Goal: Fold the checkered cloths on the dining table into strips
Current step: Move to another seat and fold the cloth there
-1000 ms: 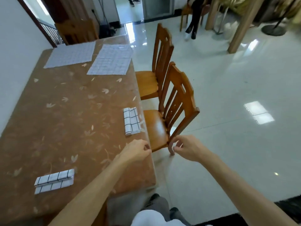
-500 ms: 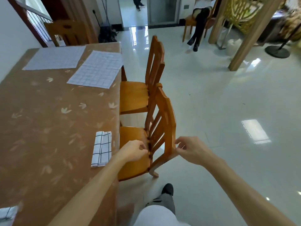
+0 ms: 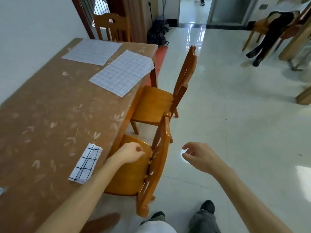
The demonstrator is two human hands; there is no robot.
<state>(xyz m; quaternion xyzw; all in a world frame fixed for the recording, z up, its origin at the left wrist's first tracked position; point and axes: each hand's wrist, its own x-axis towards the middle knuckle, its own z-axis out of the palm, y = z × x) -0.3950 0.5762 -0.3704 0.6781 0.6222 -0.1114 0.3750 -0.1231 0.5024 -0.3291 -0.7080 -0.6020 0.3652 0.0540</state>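
Note:
Two checkered cloths lie flat at the far end of the brown dining table (image 3: 42, 115): one near the right edge (image 3: 122, 72), one further back (image 3: 92, 51). A folded checkered strip (image 3: 85, 163) lies near the table's right edge, close to me. A corner of another folded cloth (image 3: 2, 190) shows at the left border. My left hand (image 3: 130, 153) hovers over the near chair's seat, fingers loosely curled, holding nothing. My right hand (image 3: 200, 157) hangs over the floor to the right of that chair's back, loosely curled and holding nothing.
Two wooden chairs stand along the table's right side, the near chair (image 3: 161, 148) and the far chair (image 3: 153, 101). Another chair (image 3: 112, 26) stands at the table's far end. A seated person (image 3: 272, 31) is at the far right. Glossy tiled floor stretches to the right.
I have walked forward along the table, so the flat cloths are closer. My right hand has come off the near chair's back and moved right. My left hand stays over the seat.

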